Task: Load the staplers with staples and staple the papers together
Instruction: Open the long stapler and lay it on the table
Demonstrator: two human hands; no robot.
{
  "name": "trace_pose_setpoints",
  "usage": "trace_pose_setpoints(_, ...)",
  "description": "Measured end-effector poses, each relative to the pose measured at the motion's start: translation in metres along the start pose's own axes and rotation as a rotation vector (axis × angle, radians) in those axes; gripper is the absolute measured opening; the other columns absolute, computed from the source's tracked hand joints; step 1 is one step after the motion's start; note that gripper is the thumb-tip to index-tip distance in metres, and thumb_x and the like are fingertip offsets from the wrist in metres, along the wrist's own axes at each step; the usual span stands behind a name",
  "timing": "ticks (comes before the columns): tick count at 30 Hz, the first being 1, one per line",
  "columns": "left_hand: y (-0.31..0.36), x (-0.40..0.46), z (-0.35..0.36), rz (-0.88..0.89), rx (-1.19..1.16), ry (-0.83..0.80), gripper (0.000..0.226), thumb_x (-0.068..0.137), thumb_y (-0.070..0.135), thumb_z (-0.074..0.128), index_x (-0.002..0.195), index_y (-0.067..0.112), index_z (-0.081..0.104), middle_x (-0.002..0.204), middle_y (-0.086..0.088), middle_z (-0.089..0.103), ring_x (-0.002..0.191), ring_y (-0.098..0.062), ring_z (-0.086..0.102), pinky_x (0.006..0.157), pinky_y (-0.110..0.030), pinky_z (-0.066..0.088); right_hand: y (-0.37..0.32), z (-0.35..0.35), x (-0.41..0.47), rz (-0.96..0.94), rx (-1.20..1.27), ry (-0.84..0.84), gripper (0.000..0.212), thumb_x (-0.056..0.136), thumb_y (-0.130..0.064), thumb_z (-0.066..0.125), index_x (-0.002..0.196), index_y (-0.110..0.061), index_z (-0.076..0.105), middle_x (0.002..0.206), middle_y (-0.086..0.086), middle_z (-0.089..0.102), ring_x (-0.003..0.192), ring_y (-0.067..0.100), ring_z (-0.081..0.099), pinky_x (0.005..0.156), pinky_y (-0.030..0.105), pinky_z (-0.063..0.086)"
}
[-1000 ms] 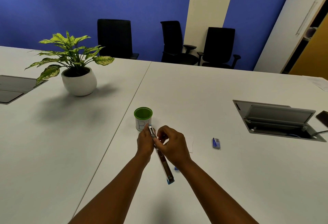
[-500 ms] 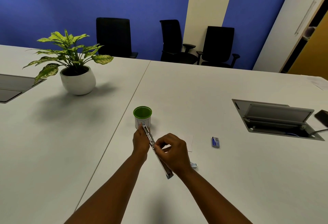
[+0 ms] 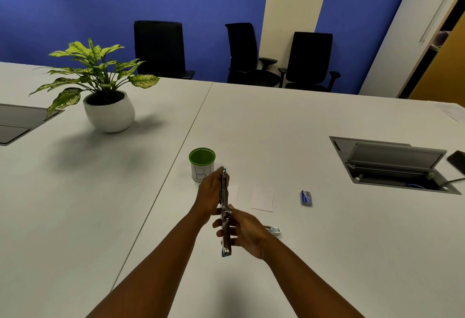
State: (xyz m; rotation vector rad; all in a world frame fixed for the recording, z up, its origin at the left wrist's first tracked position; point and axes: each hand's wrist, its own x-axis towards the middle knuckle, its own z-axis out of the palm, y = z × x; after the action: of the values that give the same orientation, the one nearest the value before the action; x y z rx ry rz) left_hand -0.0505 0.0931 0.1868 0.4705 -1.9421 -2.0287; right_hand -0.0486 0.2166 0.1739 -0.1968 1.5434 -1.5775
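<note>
Gripping an opened stapler (image 3: 224, 214), left hand (image 3: 210, 195) far end, right hand (image 3: 245, 233) near end, forearms converging.

I note a white table (image 3: 302, 121) under the hands, a blue wall (image 3: 100, 3) with a cream panel (image 3: 294, 3) beyond them, and three black office chairs (image 3: 161, 48) against it.
</note>
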Motion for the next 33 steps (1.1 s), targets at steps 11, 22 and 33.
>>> trace_pose_setpoints(11, 0.003, -0.004, 0.002, 0.029, 0.074, -0.054, 0.038, 0.100, 0.029, 0.030, 0.071, 0.015, 0.050, 0.059, -0.002, 0.044, 0.040, 0.002, 0.045, 0.042, -0.010, 0.036, 0.007, -0.006, 0.009, -0.044, 0.172, -0.053, 0.037, 0.100, -0.036, 0.028, 0.094, -0.017, 0.059, 0.062, -0.005, 0.051, 0.058, 0.010, 0.045, 0.060, 0.026, 0.037)
trace_pose_setpoints(22, -0.001, -0.005, -0.002, 0.016, 0.079, -0.094, 0.044, 0.101, 0.029, 0.024, 0.073, 0.015, 0.056, 0.061, -0.001, 0.049, 0.042, 0.002, 0.047, 0.043, -0.009, 0.034, 0.011, -0.004, 0.014, -0.036, 0.189, 0.020, 0.038, 0.100, -0.036, 0.027, 0.083, -0.016, 0.054, 0.056, -0.005, 0.044, 0.049, 0.008, 0.038, 0.050, 0.021, 0.029)
trace_pose_setpoints(33, -0.002, -0.003, -0.002, -0.011, -0.032, 0.002, 0.039, 0.100, 0.019, 0.028, 0.082, 0.019, 0.063, 0.072, -0.001, 0.067, 0.058, -0.012, 0.064, 0.045, -0.015, 0.047, 0.004, 0.003, 0.013, -0.026, 0.167, 0.154, 0.039, 0.101, -0.032, 0.026, 0.080, -0.014, 0.053, 0.059, -0.001, 0.044, 0.043, 0.006, 0.038, 0.040, 0.015, 0.031)
